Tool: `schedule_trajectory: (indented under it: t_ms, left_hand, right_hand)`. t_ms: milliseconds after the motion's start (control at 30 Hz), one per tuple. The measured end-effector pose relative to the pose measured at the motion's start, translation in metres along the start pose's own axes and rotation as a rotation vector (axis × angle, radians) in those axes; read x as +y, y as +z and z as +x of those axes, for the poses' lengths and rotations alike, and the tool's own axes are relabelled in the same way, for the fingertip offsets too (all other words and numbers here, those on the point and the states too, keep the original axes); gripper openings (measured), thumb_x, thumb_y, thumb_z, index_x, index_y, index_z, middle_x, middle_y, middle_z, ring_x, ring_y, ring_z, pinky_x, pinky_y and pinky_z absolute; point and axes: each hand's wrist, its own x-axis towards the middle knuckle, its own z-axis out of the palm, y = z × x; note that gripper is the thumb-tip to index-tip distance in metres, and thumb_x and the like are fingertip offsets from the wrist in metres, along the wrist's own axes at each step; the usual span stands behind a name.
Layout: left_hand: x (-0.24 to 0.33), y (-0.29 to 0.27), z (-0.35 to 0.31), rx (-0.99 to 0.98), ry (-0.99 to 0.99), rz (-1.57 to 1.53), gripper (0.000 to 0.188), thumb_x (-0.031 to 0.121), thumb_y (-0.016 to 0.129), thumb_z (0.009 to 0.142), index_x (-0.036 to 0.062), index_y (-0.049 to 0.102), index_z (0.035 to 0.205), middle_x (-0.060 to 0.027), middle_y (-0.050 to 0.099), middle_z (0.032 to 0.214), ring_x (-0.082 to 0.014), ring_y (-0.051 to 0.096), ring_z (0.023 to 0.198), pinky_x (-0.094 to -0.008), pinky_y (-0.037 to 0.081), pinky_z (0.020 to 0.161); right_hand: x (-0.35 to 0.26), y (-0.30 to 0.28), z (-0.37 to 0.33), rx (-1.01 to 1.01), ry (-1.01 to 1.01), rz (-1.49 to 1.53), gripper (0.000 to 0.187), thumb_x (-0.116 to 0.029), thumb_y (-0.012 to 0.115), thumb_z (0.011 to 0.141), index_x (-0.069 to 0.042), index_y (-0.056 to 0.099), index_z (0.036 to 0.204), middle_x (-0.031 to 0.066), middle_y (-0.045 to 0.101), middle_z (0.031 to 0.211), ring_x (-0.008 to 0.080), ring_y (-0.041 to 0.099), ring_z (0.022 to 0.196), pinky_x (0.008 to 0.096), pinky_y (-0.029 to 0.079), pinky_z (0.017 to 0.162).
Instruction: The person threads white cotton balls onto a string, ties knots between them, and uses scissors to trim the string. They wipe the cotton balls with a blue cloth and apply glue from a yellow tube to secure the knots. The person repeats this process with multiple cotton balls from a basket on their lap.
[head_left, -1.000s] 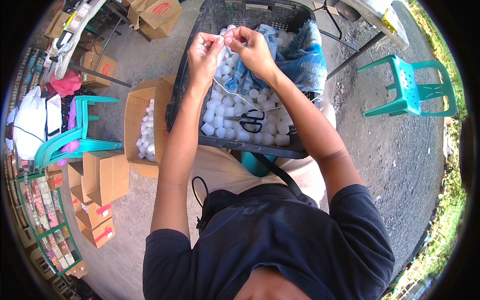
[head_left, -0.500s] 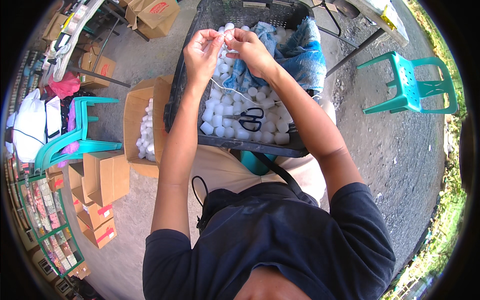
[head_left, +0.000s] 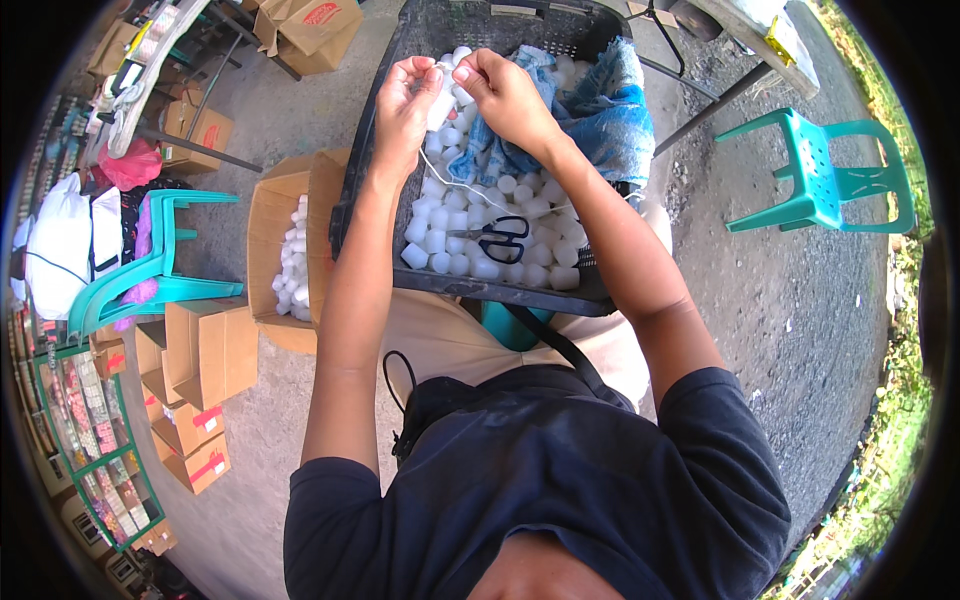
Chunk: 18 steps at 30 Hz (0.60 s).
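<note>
Both my hands are raised together over a black plastic crate filled with small white cylinders. In the fingers of my left hand is a white cylinder, its kind unclear. My right hand is pinched close beside it, thumb and forefinger together; what sits between those fingertips is too small to make out. A thin white string hangs below my left hand and runs over the cylinders to the right. Dark-handled scissors rest on the cylinders. A blue patterned towel is bunched at the crate's far right.
Against the crate's left side stands an open cardboard box with more white pieces. Teal plastic chairs stand left and right. Tables flank the far side, with several cartons at the left.
The white cylinder now shows beneath my left fingers. My right hand has turned slightly, its back more toward me, and shifted a little to the right.
</note>
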Motion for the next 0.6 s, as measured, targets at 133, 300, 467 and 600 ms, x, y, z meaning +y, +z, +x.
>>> schedule_trajectory:
  t_ms: [133,300,467,600]
  left_hand:
    - [-0.001,0.008,0.003,-0.074,-0.054,-0.068,0.016,0.018,0.063,0.092,0.0045,0.065,0.1,-0.0043,0.065,0.101,-0.0095,0.061,0.076,-0.0247,0.052,0.062]
    - [-0.004,0.001,-0.001,-0.01,-0.026,-0.112,0.015,0.02,0.063,0.092,0.0061,0.065,0.098,-0.0033,0.065,0.099,-0.0104,0.062,0.077,-0.0255,0.052,0.063]
    - [-0.007,0.006,-0.001,0.028,0.038,-0.23,0.018,0.023,0.062,0.093,0.0062,0.062,0.1,-0.0017,0.062,0.094,-0.0121,0.062,0.077,-0.0267,0.052,0.065]
    - [-0.002,-0.006,0.011,0.129,0.19,-0.334,0.037,0.031,0.058,0.095,0.0028,0.051,0.117,-0.0033,0.054,0.099,-0.0138,0.056,0.086,-0.0274,0.049,0.077]
  right_hand:
    - [0.018,0.002,0.006,0.07,-0.024,0.228,0.023,-0.022,0.063,0.091,0.001,0.06,0.089,0.0115,0.06,0.069,0.015,0.052,0.061,0.0317,0.044,0.058]
    - [0.001,0.004,0.002,0.051,-0.138,0.016,0.021,-0.02,0.063,0.09,0.0,0.06,0.088,0.0116,0.062,0.071,0.0161,0.056,0.063,0.033,0.045,0.06]
    - [-0.002,0.007,0.001,0.081,-0.145,-0.07,0.021,-0.021,0.062,0.09,0.0,0.06,0.089,0.0129,0.066,0.076,0.0195,0.061,0.07,0.037,0.047,0.065]
    - [-0.003,0.007,-0.004,-0.122,-0.019,0.132,0.022,-0.021,0.06,0.091,0.001,0.06,0.089,0.0127,0.067,0.077,0.0211,0.062,0.069,0.0377,0.048,0.064]
